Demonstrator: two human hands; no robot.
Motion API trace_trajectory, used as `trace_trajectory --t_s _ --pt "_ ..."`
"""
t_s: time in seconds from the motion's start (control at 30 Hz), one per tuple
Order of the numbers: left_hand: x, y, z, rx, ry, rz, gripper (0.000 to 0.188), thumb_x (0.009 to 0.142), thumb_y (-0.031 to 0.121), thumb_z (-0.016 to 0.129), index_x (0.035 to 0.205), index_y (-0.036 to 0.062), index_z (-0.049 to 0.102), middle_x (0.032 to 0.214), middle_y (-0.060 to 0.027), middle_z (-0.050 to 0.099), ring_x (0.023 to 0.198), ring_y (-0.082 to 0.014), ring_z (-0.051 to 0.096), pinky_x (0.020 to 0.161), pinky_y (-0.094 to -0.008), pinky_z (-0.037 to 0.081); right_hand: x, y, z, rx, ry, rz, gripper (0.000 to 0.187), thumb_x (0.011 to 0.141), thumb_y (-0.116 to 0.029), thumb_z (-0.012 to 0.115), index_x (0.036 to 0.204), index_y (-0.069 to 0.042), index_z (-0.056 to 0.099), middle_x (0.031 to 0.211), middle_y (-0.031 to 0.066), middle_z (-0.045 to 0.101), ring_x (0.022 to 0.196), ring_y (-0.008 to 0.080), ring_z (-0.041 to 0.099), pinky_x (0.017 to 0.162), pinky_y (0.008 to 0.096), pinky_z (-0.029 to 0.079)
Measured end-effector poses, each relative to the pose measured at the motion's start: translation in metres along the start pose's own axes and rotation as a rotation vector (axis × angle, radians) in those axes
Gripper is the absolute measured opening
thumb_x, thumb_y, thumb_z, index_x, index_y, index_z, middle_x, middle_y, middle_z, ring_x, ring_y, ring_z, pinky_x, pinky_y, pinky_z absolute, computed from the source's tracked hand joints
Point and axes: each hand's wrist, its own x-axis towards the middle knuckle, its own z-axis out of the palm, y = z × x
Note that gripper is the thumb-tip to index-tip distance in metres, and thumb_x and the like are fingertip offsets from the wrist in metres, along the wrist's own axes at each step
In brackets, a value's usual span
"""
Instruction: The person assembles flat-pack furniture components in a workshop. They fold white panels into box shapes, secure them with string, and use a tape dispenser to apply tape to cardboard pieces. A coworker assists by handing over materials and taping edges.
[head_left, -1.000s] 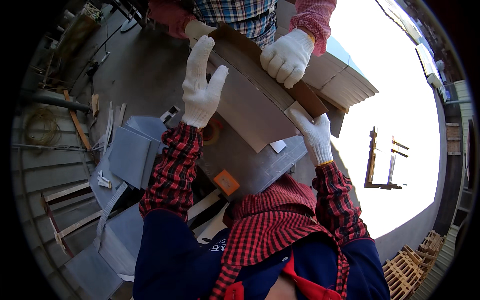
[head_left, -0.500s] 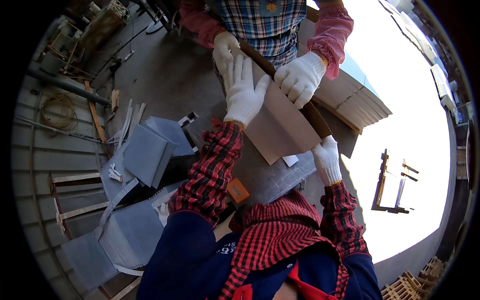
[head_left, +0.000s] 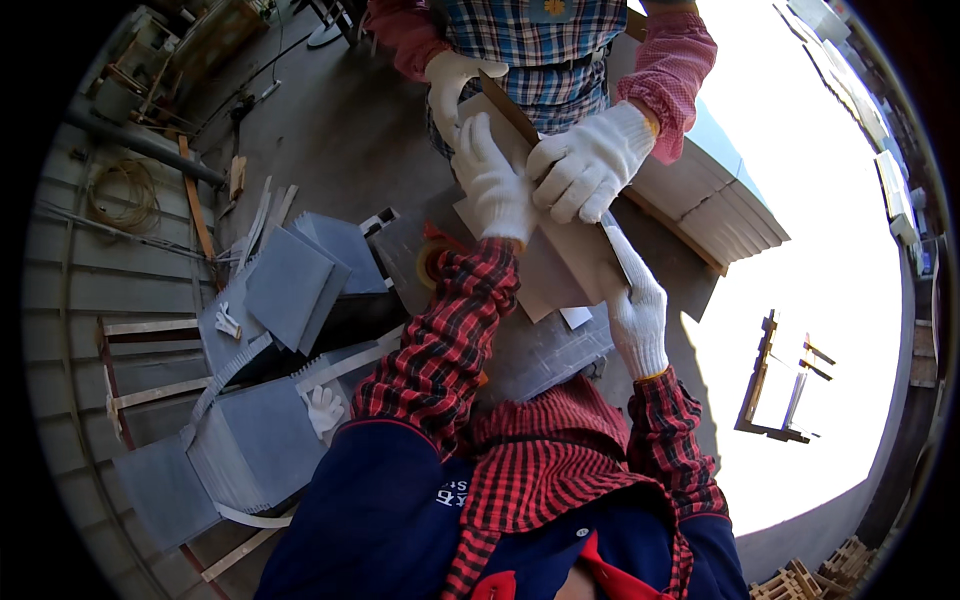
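The left hand (head_left: 493, 190) lies against the cardboard (head_left: 568, 258) (whether it grips, I cannot tell), while the right hand (head_left: 638, 315) holds its right end over the tabletop (head_left: 535, 358); a co-worker's gloved hand (head_left: 592, 165) touches its far edge.

Your head view is taken from the left-hand fisheye camera on your head. It points down past your red-and-black checked apron (head_left: 550, 470), which lies close along the lower edge. The top edge faces forward, toward the co-worker's torso (head_left: 530, 55) opposite you. Your left hand (head_left: 492, 185) and right hand (head_left: 637, 318) lie nearer the centre. The wide lens takes in the panelled wall (head_left: 70, 365) on your left and sunlit ground (head_left: 790, 270) on your right, within a dark round rim.
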Motion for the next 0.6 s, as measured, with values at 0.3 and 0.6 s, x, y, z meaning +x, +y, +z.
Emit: trace_trajectory --t_s 0.3,0.6 --pt "-0.027 0.021 0.020 -0.550 -0.172 -0.674 0.041 0.098 0.018 0.053 0.135 0.0024 0.047 0.132 -0.0189 0.053 0.122 -0.0342 0.053 0.104 -0.0386 0.042 -0.010 -0.014 -0.003 -0.492 -0.114 -0.280 0.057 0.080 -0.019 0.080 0.134 -0.014 0.062 0.144 0.0258 0.048 0.125 0.0421 0.056 0.101 0.0442 0.049" --pt "-0.105 -0.030 -0.050 -0.441 -0.286 -0.688 0.038 0.101 0.027 0.049 0.124 0.0002 0.062 0.120 -0.0180 0.066 0.111 -0.0306 0.063 0.096 -0.0355 0.047 -0.010 -0.011 0.006 -0.502 -0.014 -0.374 0.045 0.083 -0.011 0.076 0.128 -0.014 0.068 0.140 0.0253 0.053 0.121 0.0411 0.058 0.096 0.0418 0.052"
